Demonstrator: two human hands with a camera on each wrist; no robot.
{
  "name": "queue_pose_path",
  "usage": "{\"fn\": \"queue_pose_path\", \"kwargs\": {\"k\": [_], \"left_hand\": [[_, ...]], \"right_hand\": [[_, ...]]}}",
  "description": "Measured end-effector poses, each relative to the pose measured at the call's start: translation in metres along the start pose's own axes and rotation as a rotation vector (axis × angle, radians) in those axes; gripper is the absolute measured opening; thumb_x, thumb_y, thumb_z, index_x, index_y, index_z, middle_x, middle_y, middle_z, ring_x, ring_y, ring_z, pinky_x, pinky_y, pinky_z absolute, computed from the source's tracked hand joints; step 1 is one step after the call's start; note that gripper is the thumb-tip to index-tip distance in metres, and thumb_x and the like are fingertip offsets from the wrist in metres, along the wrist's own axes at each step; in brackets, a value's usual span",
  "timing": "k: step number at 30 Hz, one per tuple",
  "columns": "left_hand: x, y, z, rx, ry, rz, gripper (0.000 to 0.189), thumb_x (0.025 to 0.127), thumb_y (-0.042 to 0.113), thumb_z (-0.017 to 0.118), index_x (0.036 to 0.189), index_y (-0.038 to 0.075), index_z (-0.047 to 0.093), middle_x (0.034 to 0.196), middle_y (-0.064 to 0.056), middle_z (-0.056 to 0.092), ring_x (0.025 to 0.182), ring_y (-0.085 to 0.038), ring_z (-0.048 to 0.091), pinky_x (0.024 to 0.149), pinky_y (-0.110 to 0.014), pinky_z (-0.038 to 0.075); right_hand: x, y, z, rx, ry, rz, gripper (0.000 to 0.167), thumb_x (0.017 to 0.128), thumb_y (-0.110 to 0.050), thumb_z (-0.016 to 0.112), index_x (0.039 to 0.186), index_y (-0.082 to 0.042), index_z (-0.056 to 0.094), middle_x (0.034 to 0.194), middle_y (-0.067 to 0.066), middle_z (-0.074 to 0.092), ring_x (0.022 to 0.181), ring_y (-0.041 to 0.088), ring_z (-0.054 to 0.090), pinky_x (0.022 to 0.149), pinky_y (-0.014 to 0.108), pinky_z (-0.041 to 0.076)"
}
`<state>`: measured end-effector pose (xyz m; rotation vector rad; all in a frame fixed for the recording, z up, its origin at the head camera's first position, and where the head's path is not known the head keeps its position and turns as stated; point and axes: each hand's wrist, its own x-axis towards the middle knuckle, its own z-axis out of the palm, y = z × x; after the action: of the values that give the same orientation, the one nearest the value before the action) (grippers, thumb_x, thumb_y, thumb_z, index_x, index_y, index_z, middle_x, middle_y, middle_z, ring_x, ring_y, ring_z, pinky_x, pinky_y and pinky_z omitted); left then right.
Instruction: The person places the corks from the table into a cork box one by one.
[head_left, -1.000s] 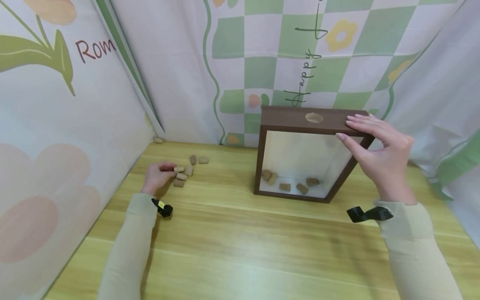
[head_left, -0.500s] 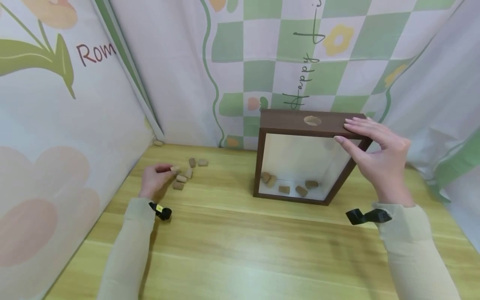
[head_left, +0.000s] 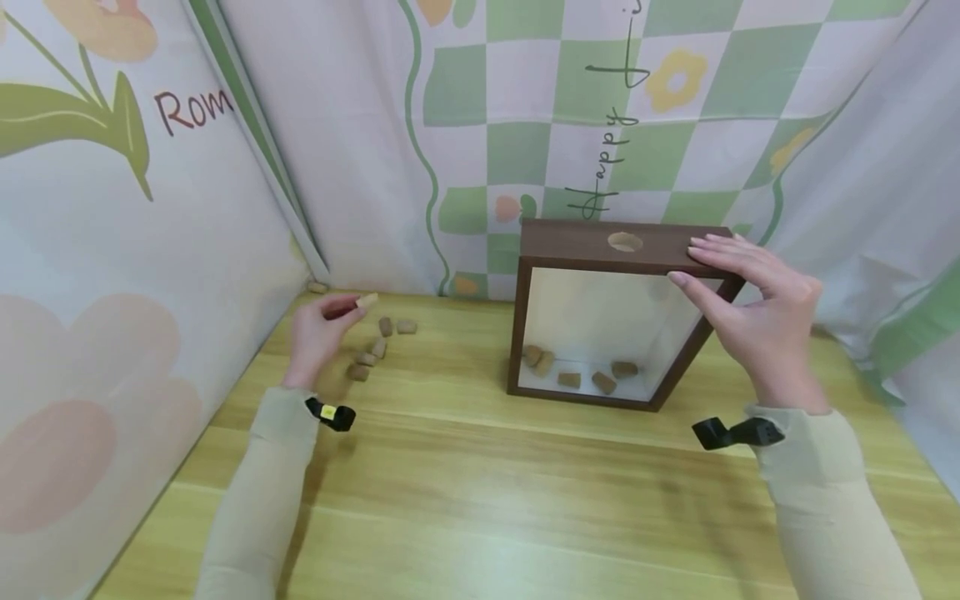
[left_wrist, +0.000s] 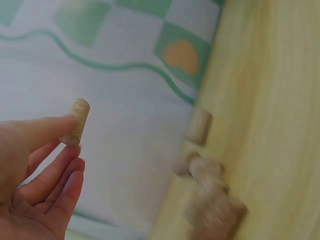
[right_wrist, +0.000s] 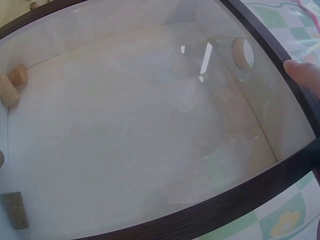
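Between thumb and fingers, my left hand (head_left: 317,333) pinches a cork (left_wrist: 76,122), raised above the table beside a loose group of corks (head_left: 380,347). On the right stands a dark-brown framed box (head_left: 515,333) with a clear front and a round hole (head_left: 626,242) in its top. Several corks (head_left: 569,380) lie on the box's floor. My right hand (head_left: 772,312) rests on the box's top right corner, fingers on top and thumb at the front edge. In the right wrist view only part of the thumb (right_wrist: 302,75) shows.
Another cork (head_left: 317,287) lies at the table's back left corner, against the curtain. A checked, printed curtain (head_left: 517,150) hangs behind the wooden table (head_left: 465,492), and a printed white sheet (head_left: 150,250) borders it on the left.
My left hand has lifted one cork out of the group and moved it up and slightly right. My right hand stays on the box; the view tilted slightly.
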<state>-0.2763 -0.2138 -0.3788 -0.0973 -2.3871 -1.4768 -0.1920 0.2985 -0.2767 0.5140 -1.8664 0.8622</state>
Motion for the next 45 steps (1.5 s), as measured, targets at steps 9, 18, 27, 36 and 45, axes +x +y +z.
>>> {"fn": "queue_pose_path", "kwargs": {"k": [9,18,27,36,45], "left_hand": [[-0.002,0.049,0.015,-0.06,0.0,0.071,0.033,0.093,0.03,0.079,0.118,0.008,0.075,0.11,-0.007,0.074,0.098,-0.019,0.066,0.083,-0.028,0.053],[-0.007,0.098,0.033,-0.237,-0.012,0.194,0.034,0.089,0.018,0.083,0.12,0.006,0.073,0.109,-0.008,0.074,0.097,-0.019,0.069,0.086,-0.028,0.057],[-0.015,0.14,0.054,-0.33,-0.053,0.272,0.03,0.087,0.019,0.084,0.114,0.008,0.075,0.107,-0.002,0.074,0.096,-0.018,0.068,0.088,-0.031,0.055],[-0.02,0.176,0.075,-0.399,-0.095,0.412,0.025,0.087,0.014,0.084,0.109,0.006,0.077,0.104,-0.002,0.074,0.094,-0.018,0.068,0.089,-0.033,0.054],[-0.016,0.208,0.096,-0.34,-0.146,0.535,0.026,0.087,0.018,0.085,0.111,0.01,0.078,0.106,0.005,0.075,0.094,-0.015,0.069,0.091,-0.028,0.052]], "right_hand": [[0.0,0.0,0.0,-0.005,-0.001,0.004,0.034,0.071,-0.002,0.093,0.103,-0.005,0.081,0.106,0.014,0.075,0.112,0.015,0.068,0.106,0.038,0.046],[0.001,-0.002,0.001,0.016,0.015,0.001,0.032,0.071,-0.004,0.093,0.101,-0.003,0.081,0.104,0.016,0.075,0.111,0.015,0.068,0.106,0.04,0.047],[0.002,-0.004,0.001,0.013,0.015,-0.004,0.032,0.071,-0.003,0.093,0.101,-0.002,0.081,0.104,0.017,0.075,0.111,0.015,0.068,0.106,0.04,0.047],[0.003,-0.011,0.001,0.025,0.024,-0.005,0.03,0.073,-0.005,0.092,0.1,0.0,0.08,0.104,0.019,0.074,0.111,0.015,0.068,0.106,0.04,0.046],[0.002,-0.006,0.001,0.008,0.01,0.002,0.032,0.072,-0.003,0.093,0.101,-0.002,0.081,0.105,0.017,0.075,0.111,0.015,0.068,0.105,0.039,0.047]]}}
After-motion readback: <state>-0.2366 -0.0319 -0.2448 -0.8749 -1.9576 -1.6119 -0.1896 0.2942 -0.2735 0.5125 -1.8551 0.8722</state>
